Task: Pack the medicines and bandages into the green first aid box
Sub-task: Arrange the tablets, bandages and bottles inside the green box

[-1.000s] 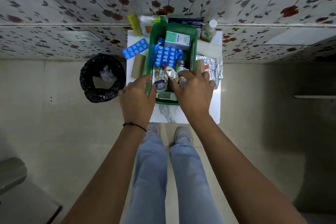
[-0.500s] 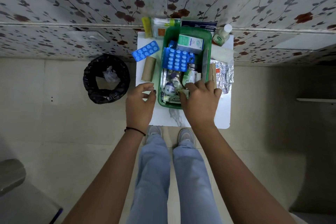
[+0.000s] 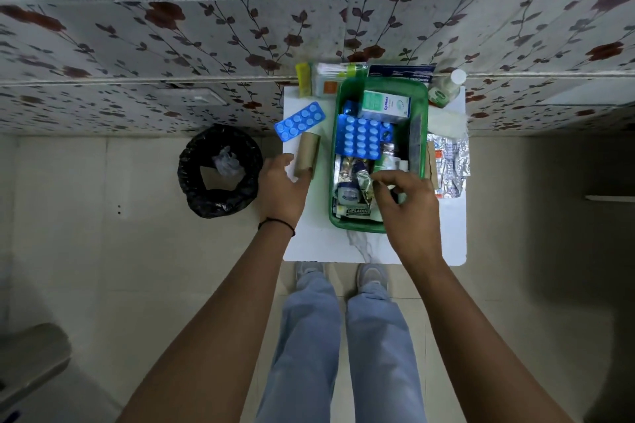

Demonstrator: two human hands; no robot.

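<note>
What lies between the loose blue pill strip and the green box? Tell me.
In the head view, only bare white tabletop separates the loose blue pill strip from the green box; the cardboard roll sits just nearer, below that gap.

Green first aid box (image 3: pixel 423 103): translucent plastic, smooth, slightly glossy. Blue blister strip (image 3: pixel 299 121): glossy plastic. Bandage roll (image 3: pixel 307 155): tan, matt cloth-like wrap. Foil strips (image 3: pixel 450 161): crinkled silver metal foil, shiny. Carton (image 3: pixel 385 106): printed card, matt. Table (image 3: pixel 316 244): white, smooth, faint marble veining. Bin liner (image 3: pixel 220 172): black plastic, wrinkled, glossy.
</note>
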